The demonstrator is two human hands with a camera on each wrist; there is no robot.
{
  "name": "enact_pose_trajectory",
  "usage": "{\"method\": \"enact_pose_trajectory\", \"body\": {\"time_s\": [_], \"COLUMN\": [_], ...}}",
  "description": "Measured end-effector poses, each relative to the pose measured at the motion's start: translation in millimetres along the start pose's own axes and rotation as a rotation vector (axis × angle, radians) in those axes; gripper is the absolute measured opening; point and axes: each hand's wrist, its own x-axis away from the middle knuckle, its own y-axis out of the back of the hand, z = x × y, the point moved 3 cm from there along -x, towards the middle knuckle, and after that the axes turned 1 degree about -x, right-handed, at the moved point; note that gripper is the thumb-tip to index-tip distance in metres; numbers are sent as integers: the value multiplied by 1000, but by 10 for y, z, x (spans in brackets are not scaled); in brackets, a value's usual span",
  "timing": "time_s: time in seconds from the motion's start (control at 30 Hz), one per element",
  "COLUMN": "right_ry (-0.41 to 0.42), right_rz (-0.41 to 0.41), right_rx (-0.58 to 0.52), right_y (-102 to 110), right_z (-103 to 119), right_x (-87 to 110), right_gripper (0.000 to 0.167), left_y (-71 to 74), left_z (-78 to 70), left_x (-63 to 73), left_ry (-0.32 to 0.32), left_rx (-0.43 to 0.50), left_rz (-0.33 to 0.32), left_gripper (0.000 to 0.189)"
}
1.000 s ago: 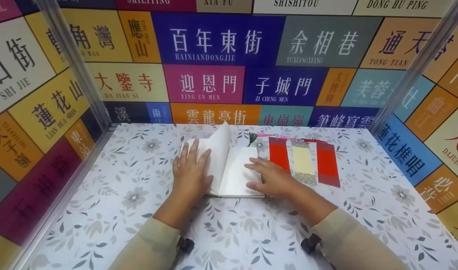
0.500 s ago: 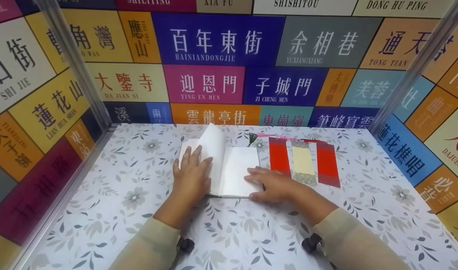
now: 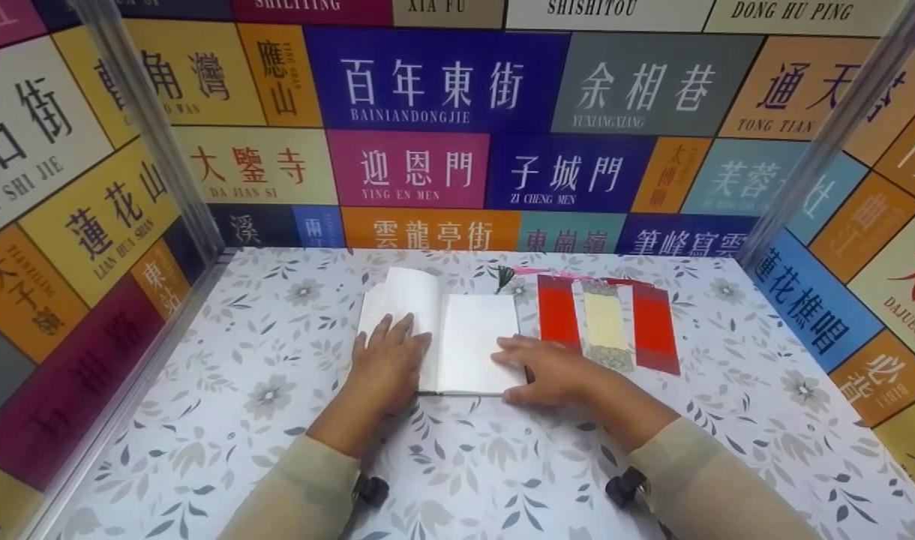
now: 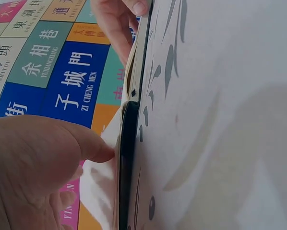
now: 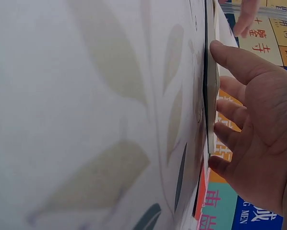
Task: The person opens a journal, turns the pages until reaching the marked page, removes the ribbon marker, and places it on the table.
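Note:
An open book with blank white pages and a dark cover lies flat on the table. Across its left page rests my left hand, fingers spread; a raised leaf curves up beyond the fingertips. In the left wrist view the left thumb touches the page near the book's lower edge. My right hand rests at the right page's outer edge. The right wrist view shows its thumb and relaxed fingers touching the page surface, curled round nothing.
Right of the book lie a red bookmark, a cream one and another red one. A dark green tassel and pink cords are at their top. Panels with printed street names enclose the patterned table.
The raised leaf has come down to the left and lies lower. My left hand has slid a little toward me on the left page. The right hand has shifted slightly down the right edge.

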Motion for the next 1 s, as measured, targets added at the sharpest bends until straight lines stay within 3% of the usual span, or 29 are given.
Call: {"method": "enact_pose_trajectory", "body": {"time_s": [0.2,0.63,0.8,1.0], "right_ry": [11,-28,-1,-40], "right_rz": [-18,-19,-52,-106], "right_rx": [19,-21,-62,-144], "right_y": [0,4,31,81], "right_z": [28,9,-3,0], "right_x": [22,32,9,0], "right_gripper": [74,70,51,20], "left_y": [-43,-87,-98,-79], "left_z": [0,17,12,4], "left_x": [9,15,15,24], "left_ry": [5,47,70,66], "left_rx": [-3,78,115,107], "left_rz": [87,134,149,151], "left_gripper": [54,65,70,72]}}
